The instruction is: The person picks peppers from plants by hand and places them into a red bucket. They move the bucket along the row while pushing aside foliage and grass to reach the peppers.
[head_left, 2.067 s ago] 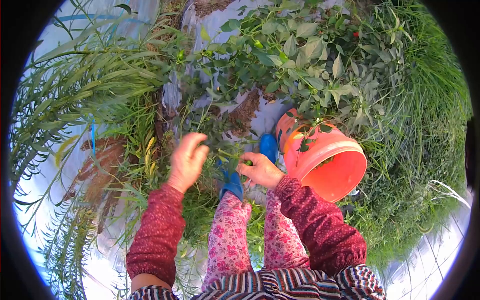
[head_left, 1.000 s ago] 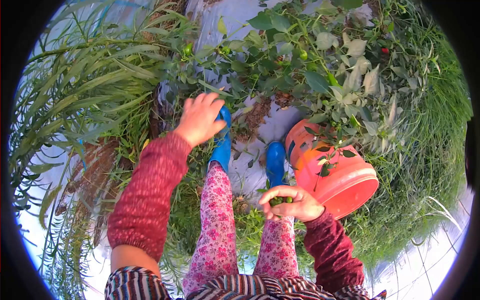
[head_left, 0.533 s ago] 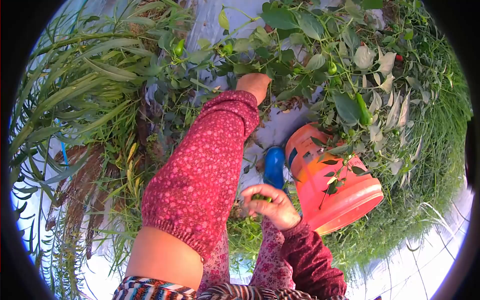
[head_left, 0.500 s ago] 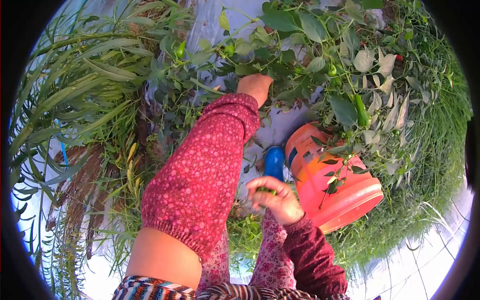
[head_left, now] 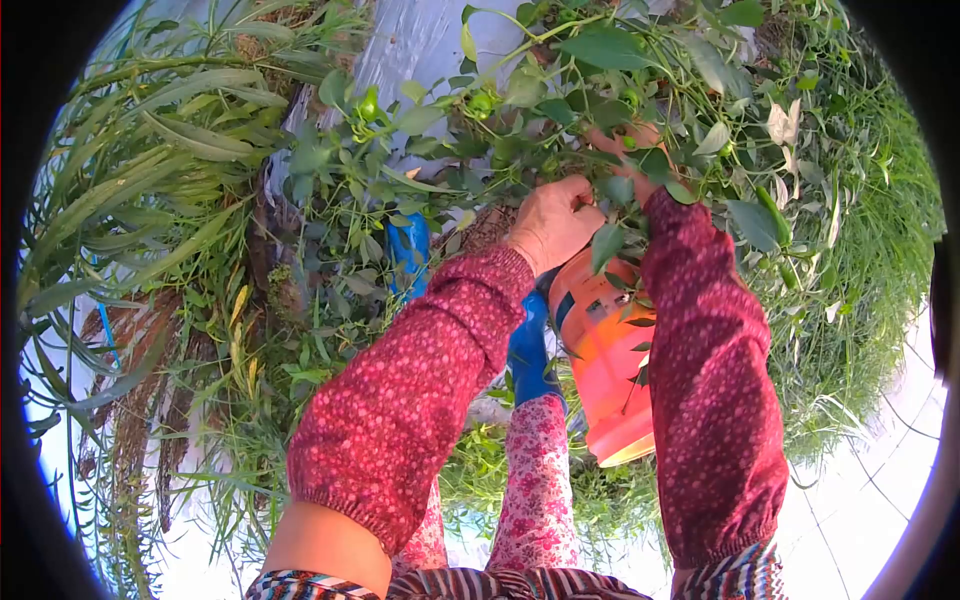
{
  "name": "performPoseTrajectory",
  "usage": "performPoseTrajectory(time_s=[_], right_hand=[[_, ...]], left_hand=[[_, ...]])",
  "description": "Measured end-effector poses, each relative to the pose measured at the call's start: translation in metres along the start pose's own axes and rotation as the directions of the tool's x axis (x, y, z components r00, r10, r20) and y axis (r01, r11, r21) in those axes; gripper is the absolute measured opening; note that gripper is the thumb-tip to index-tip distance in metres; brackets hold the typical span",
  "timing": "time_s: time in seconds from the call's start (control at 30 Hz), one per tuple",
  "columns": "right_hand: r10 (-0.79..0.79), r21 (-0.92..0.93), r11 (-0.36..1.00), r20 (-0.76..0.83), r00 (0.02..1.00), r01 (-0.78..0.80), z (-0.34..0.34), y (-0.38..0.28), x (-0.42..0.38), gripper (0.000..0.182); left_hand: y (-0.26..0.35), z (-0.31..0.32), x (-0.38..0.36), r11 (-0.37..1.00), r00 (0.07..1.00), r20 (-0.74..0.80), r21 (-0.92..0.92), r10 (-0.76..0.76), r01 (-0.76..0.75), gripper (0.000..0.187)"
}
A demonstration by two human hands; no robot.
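The left hand (head_left: 556,224) is curled just past an orange bucket (head_left: 605,365). Farther past it, the right hand (head_left: 637,178) is part-hidden by leaves (head_left: 656,163) (neither grip can be told).

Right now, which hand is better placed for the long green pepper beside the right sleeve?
Probably the right hand: it looks nearer the pepper, though leaves partly hide that hand. The left hand would have to reach past the right sleeve.
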State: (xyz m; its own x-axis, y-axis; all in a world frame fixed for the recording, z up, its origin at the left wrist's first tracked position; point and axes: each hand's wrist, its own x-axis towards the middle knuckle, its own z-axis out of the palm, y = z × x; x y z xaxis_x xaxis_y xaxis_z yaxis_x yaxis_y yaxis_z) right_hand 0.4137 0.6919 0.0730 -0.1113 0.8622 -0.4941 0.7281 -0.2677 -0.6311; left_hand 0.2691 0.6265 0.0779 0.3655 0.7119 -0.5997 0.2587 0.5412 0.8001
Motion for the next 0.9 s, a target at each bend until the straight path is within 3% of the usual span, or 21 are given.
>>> performPoseTrajectory(time_s=[0.03, 0.1, 0.13, 0.23, 0.3, 0.33, 0.4, 0.43, 0.5, 0.53, 0.6, 0.67, 0.7, 0.73, 0.77, 0.83, 0.9], right_hand=[[-0.013, -0.090, 0.996, 0.116, 0.993, 0.024, -0.008, -0.002, 0.010, 0.020], [-0.016, -0.229, 0.970, 0.289, 0.957, 0.085, -0.019, -0.002, 0.021, 0.021], [-0.009, -0.271, 0.956, 0.348, 0.938, 0.109, -0.024, -0.001, 0.026, 0.022], [0.016, -0.269, 0.955, 0.458, 0.889, 0.122, -0.039, 0.003, 0.036, 0.024], [0.038, -0.126, 0.992, 0.482, 0.875, 0.027, -0.048, 0.013, 0.038, 0.026], [0.060, 0.074, 0.991, 0.474, 0.878, -0.107, -0.049, 0.018, 0.034, 0.028], [0.064, 0.444, 0.849, 0.452, 0.890, -0.286, -0.059, 0.011, 0.025, 0.030], [0.048, 0.598, 0.731, 0.434, 0.899, -0.328, -0.064, -0.003, 0.022, 0.031], [0.185, 0.653, 0.584, 0.471, 0.863, -0.482, -0.068, 0.000, 0.029, 0.030], [0.096, 0.745, 0.489, 0.471, 0.877, -0.454, -0.075, 0.002, 0.031, 0.029], [0.005, 0.823, 0.390, 0.447, 0.895, -0.413, -0.087, -0.023, 0.034, 0.029], [0.195, 0.756, 0.558, 0.283, 0.939, -0.344, -0.089, -0.054, 0.032, 0.030], [0.275, 0.707, 0.631, 0.183, 0.944, -0.321, -0.090, -0.061, 0.031, 0.030], [0.193, 0.769, 0.521, 0.315, 0.929, -0.369, -0.090, -0.038, 0.046, 0.031], [0.190, 0.772, 0.525, 0.304, 0.934, -0.358, -0.090, -0.041, 0.046, 0.031], [0.203, 0.813, 0.441, 0.324, 0.924, -0.381, -0.088, -0.049, 0.052, 0.032], [0.171, 0.810, 0.486, 0.281, 0.944, -0.329, -0.089, -0.068, 0.044, 0.034]], left_hand=[[0.001, 0.002, 0.000, 0.992, 1.000, -0.012, -0.120, 0.026, -0.027, 0.022], [0.029, -0.003, -0.010, 0.996, 0.996, -0.078, -0.072, 0.051, -0.057, 0.018], [0.039, -0.004, -0.014, 0.989, 0.997, -0.082, -0.145, 0.010, -0.022, 0.016], [0.042, -0.007, -0.013, 0.944, 0.997, -0.069, -0.328, -0.038, 0.013, 0.012], [0.033, -0.003, -0.012, 0.898, 0.998, -0.043, -0.440, -0.047, 0.023, 0.013], [0.029, -0.002, -0.009, 0.908, 0.952, -0.183, -0.300, 0.246, -0.293, 0.015], [0.061, -0.020, -0.023, 0.910, 0.994, 0.057, -0.400, -0.097, 0.112, 0.019], [0.063, -0.017, -0.033, 0.910, 0.994, 0.056, -0.400, -0.096, 0.110, 0.019], [0.063, -0.010, -0.044, 0.878, 0.991, 0.130, -0.469, -0.038, 0.095, 0.019], [0.050, -0.010, -0.046, 0.874, 0.998, 0.058, -0.484, -0.009, 0.036, 0.017], [0.042, -0.025, -0.042, 0.919, 0.991, -0.094, -0.390, -0.096, 0.052, 0.016], [0.043, -0.035, -0.038, 0.942, 0.987, -0.133, -0.331, -0.095, 0.046, 0.016], [0.051, -0.039, -0.038, 0.943, 0.983, -0.182, -0.330, -0.029, -0.033, 0.016], [0.061, -0.043, -0.038, 0.939, 0.972, -0.230, -0.323, 0.040, -0.115, 0.016], [0.067, -0.046, -0.037, 0.939, 0.972, -0.228, -0.319, 0.052, -0.126, 0.016], [0.081, -0.054, -0.034, 0.944, 0.924, -0.363, -0.247, 0.120, -0.220, 0.018], [0.098, -0.066, -0.033, 0.920, 0.861, -0.432, -0.151, 0.268, -0.362, 0.019]])
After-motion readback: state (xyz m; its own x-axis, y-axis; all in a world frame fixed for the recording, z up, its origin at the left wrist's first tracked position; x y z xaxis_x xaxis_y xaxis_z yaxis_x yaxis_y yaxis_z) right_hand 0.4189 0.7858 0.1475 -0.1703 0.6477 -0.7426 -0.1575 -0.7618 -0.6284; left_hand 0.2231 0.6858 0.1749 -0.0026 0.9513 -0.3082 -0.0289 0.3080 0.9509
